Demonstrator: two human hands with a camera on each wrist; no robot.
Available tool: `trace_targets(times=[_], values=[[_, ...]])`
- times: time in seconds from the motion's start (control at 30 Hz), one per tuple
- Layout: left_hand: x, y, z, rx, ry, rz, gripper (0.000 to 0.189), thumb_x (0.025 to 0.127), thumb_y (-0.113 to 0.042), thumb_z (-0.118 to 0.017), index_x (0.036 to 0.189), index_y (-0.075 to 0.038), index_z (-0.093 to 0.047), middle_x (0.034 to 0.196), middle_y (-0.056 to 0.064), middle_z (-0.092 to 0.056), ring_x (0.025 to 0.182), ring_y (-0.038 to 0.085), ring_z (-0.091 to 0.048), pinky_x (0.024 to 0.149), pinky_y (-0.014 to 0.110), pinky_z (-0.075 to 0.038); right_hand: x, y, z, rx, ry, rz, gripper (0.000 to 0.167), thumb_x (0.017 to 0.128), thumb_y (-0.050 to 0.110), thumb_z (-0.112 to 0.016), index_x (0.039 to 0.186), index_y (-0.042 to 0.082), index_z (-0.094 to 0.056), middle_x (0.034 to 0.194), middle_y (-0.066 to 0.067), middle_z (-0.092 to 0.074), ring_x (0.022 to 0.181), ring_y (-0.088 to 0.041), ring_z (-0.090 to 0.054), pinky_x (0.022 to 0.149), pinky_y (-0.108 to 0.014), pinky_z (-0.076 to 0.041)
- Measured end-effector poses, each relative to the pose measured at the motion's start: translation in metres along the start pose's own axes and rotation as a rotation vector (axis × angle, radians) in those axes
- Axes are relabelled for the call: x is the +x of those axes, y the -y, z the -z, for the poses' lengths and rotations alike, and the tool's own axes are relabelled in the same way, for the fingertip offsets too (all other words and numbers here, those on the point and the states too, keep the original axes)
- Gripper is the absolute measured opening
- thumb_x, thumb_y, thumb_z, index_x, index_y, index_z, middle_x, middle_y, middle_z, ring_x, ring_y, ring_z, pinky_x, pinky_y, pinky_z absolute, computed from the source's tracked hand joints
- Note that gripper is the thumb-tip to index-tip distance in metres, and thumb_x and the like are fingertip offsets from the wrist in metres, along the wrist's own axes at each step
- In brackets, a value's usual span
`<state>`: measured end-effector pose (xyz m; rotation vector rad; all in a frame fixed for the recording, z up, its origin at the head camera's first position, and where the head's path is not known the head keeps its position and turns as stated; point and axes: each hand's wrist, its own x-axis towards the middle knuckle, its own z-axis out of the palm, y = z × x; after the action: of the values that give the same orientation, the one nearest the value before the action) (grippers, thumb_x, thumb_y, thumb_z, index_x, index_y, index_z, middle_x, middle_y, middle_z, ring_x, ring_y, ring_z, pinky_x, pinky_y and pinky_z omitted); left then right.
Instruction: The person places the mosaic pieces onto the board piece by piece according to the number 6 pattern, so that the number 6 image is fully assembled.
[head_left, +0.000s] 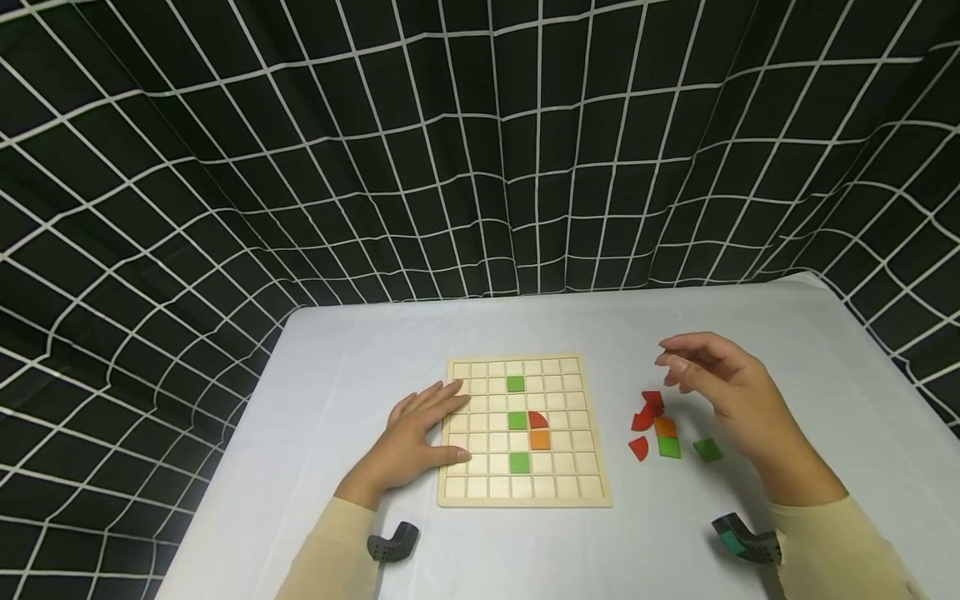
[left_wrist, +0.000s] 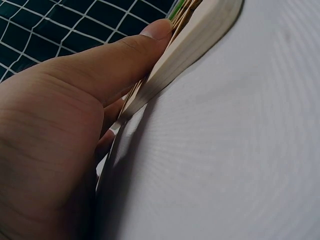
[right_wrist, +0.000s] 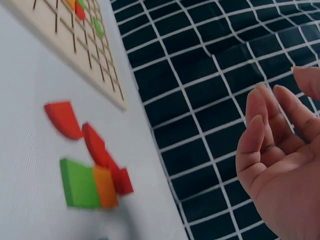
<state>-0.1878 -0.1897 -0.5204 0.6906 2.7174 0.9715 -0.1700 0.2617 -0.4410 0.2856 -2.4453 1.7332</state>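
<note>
And here we are in the middle of the frame, where the wooden grid board [head_left: 477, 490] lies flat on the white table [head_left: 352, 358], with the left hand [head_left: 412, 440] in at its left edge: fingers spread out over the outer squares, thumb lower down on the border, resting on the wood with no clench at all. Across to the right of the frame, the right hand [head_left: 738, 400] is up above the cloth, fingers relaxed and softly curved, gripping nothing. Look at the board itself: an upper green square [head_left: 515, 383] near the top, a middle green square [head_left: 517, 421] just left of a red quarter-circle [head_left: 537, 420], an orange square [head_left: 539, 440] directly below that red, and a lower green square [head_left: 520, 462] diagonally down to the left. Off to the board's right, here's the loose group: a run of red pieces [head_left: 647, 412] bunched together, a loose red wedge [head_left: 638, 448] lower left of them, a loose orange tile [head_left: 665, 427] edge to edge with a loose green tile [head_left: 670, 447], and a tilted green tile [head_left: 708, 451] apart, nearest the right wrist. Behind it all, filling the upper frame, hangs a black curtain [head_left: 375, 183] with white grid lines.
</note>
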Motion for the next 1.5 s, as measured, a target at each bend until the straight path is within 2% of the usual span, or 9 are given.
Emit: trace_targets(times=[0.33,0.63,0.77,0.87,0.97,1.13,1.37,1.5], values=[[0.001,0.0,-0.002,0.004,-0.007,-0.007,0.087,0.09,-0.051,-0.088,0.164,-0.022,-0.053,0.177,-0.007,-0.029,0.164,0.022,-0.017,0.131,0.051,-0.001,-0.01,-0.022,0.014,0.001,0.015,-0.031,0.026,0.111,0.011,-0.065,0.135,0.004,-0.07,0.118,-0.003,-0.074,0.094,-0.019,-0.068,0.082,-0.021,-0.057],[0.0,0.003,-0.005,-0.01,-0.018,-0.01,0.088,0.09,-0.053,-0.087,0.164,-0.023,-0.052,0.177,-0.009,-0.029,0.164,0.021,-0.017,0.13,0.051,0.0,-0.012,-0.05,0.014,-0.026,0.018,-0.089,0.031,0.111,0.014,-0.066,0.139,-0.001,-0.064,0.119,-0.013,-0.073,0.104,-0.017,-0.068,0.086,-0.016,-0.056],[-0.001,0.005,-0.007,-0.003,-0.03,-0.011,0.087,0.089,-0.052,-0.088,0.164,-0.024,-0.053,0.177,-0.009,-0.03,0.164,0.021,-0.017,0.13,0.052,0.0,-0.011,-0.058,0.014,-0.033,0.022,-0.117,0.035,0.111,0.017,-0.066,0.14,-0.004,-0.063,0.12,-0.017,-0.072,0.103,-0.018,-0.067,0.084,-0.018,-0.058],[-0.002,0.005,-0.007,-0.009,-0.029,-0.011,0.087,0.089,-0.052,-0.088,0.164,-0.024,-0.053,0.177,-0.008,-0.03,0.164,0.021,-0.017,0.13,0.052,0.0,-0.012,-0.064,0.014,-0.059,0.033,-0.151,0.036,0.11,0.018,-0.068,0.139,-0.003,-0.064,0.119,-0.015,-0.072,0.101,-0.017,-0.066,0.081,-0.02,-0.059],[-0.002,0.005,-0.007,-0.011,-0.02,-0.006,0.087,0.09,-0.053,-0.087,0.165,-0.024,-0.052,0.177,-0.008,-0.029,0.164,0.02,-0.016,0.13,0.051,0.001,-0.013,-0.07,0.014,-0.091,0.053,-0.186,0.037,0.109,0.019,-0.07,0.14,-0.001,-0.066,0.12,-0.014,-0.072,0.101,-0.016,-0.065,0.08,-0.02,-0.058],[-0.002,0.007,-0.007,-0.003,-0.005,0.005,0.088,0.091,-0.054,-0.086,0.166,-0.026,-0.05,0.177,-0.011,-0.027,0.164,0.018,-0.014,0.13,0.049,0.003,-0.012,-0.081,0.015,-0.126,0.134,-0.21,0.034,0.109,0.014,-0.069,0.14,0.002,-0.067,0.127,-0.016,-0.072,0.108,-0.014,-0.065,0.088,-0.016,-0.053],[0.0,0.005,-0.004,-0.006,-0.014,-0.019,0.089,0.09,-0.054,-0.086,0.165,-0.023,-0.051,0.177,-0.007,-0.027,0.164,0.022,-0.017,0.13,0.052,0.001,-0.01,-0.084,0.014,-0.181,0.214,-0.218,0.034,0.102,0.006,-0.076,0.136,0.005,-0.071,0.121,-0.012,-0.073,0.101,-0.027,-0.063,0.083,-0.023,-0.055],[0.0,0.004,-0.003,-0.007,-0.017,-0.021,0.089,0.09,-0.054,-0.087,0.165,-0.022,-0.051,0.177,-0.007,-0.028,0.164,0.022,-0.017,0.13,0.052,0.001,-0.01,-0.08,0.013,-0.244,0.243,-0.208,0.034,0.098,0.005,-0.079,0.132,0.007,-0.074,0.118,-0.009,-0.072,0.102,-0.029,-0.061,0.08,-0.024,-0.056]])
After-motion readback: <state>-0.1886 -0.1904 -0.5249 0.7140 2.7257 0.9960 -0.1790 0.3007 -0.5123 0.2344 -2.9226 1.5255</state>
